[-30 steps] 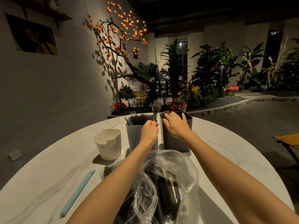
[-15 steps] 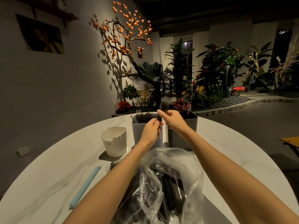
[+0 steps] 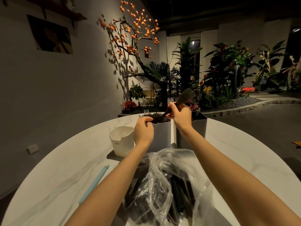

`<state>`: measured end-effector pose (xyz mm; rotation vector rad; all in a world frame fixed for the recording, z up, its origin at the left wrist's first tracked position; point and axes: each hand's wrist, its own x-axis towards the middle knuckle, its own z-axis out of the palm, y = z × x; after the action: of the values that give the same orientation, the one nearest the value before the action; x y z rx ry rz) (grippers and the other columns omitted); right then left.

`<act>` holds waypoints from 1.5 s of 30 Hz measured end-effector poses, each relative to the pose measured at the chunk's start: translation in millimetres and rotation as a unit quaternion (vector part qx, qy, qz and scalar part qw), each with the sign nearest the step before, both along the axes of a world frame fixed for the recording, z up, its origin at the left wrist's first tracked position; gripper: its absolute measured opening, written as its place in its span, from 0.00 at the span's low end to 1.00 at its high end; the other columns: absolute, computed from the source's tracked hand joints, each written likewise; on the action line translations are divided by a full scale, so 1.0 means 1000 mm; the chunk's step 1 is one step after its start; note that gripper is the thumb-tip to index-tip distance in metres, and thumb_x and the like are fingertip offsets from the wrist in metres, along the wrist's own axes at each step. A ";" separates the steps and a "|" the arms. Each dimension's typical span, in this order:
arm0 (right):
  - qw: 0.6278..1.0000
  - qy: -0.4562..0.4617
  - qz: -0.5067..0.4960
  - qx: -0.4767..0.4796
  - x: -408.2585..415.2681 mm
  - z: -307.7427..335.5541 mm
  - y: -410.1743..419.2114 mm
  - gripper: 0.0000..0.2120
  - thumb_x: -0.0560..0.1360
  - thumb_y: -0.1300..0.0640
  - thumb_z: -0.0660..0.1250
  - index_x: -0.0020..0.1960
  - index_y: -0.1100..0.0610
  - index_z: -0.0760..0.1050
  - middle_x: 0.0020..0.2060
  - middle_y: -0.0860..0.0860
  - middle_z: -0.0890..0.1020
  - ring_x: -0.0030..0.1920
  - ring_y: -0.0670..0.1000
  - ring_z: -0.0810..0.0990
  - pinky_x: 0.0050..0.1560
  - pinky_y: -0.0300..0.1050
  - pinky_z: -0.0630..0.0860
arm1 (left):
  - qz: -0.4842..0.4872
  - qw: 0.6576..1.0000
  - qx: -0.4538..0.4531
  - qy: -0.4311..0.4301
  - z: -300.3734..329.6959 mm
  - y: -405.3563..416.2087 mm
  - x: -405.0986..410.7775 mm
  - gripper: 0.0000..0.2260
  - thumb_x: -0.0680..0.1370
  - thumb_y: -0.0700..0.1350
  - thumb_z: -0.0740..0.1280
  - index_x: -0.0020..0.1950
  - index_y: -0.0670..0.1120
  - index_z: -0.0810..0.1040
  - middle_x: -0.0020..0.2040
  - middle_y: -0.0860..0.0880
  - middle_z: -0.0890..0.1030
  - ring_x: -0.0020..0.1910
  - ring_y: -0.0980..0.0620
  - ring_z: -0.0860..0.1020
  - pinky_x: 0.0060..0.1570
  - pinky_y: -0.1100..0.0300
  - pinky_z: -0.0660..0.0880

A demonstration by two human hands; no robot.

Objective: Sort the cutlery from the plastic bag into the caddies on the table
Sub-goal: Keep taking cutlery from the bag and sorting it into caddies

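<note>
My right hand [image 3: 180, 117] grips a dark fork [image 3: 185, 95] by its handle. The fork leans up to the right, with its lower end over the light grey caddy [image 3: 162, 134], which holds several forks. My left hand [image 3: 143, 130] curls its fingers over that caddy's left rim. A dark grey caddy [image 3: 199, 128] stands just right of it, partly behind my right wrist, with cutlery inside. To the left stands a white caddy [image 3: 122, 141]. The clear plastic bag [image 3: 164, 175] lies open between my forearms, with dark cutlery in it.
A light blue clip stick [image 3: 94, 185] lies on the round white marble table [image 3: 57, 168] at the left. Beyond the table's far edge is a planted bed with an orange-fruited tree [image 3: 135, 38]. A wooden bench corner [image 3: 297, 143] shows at the right.
The fork went from my left hand to my right hand and now leans to the right. My left hand moved left and down to the light grey caddy's rim.
</note>
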<state>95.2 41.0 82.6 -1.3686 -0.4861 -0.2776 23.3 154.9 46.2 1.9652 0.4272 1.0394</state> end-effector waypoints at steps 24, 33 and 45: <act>0.813 -0.215 -0.040 -0.540 -0.001 -0.017 0.020 0.21 0.84 0.55 0.51 0.75 0.57 0.61 0.75 0.52 0.63 0.76 0.53 0.56 0.74 0.55 0.50 | -0.081 0.996 0.019 0.007 -0.013 0.013 0.002 0.13 0.80 0.37 0.59 0.59 0.48 0.78 0.59 0.50 0.78 0.56 0.55 0.74 0.58 0.58 0.74; 0.906 -0.207 -0.128 -0.345 -0.017 -0.016 0.001 0.11 0.79 0.57 0.62 0.59 0.57 0.77 0.55 0.54 0.80 0.57 0.53 0.75 0.54 0.50 0.75 | -0.164 0.986 -0.027 -0.035 -0.008 -0.004 -0.014 0.06 0.83 0.43 0.58 0.50 0.47 0.74 0.48 0.48 0.78 0.45 0.54 0.76 0.44 0.60 0.74; 0.929 -0.190 -0.072 -0.310 -0.071 -0.036 -0.029 0.07 0.79 0.51 0.65 0.48 0.54 0.77 0.41 0.48 0.81 0.41 0.50 0.79 0.43 0.50 0.78 | -0.188 0.981 -0.021 -0.035 -0.020 -0.040 -0.058 0.12 0.83 0.42 0.56 0.41 0.45 0.73 0.35 0.49 0.75 0.34 0.55 0.73 0.34 0.63 0.71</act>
<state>23.9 12.2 46.4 -1.9857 -0.8450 -0.5475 -34.5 115.0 25.8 1.8718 0.0336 0.8451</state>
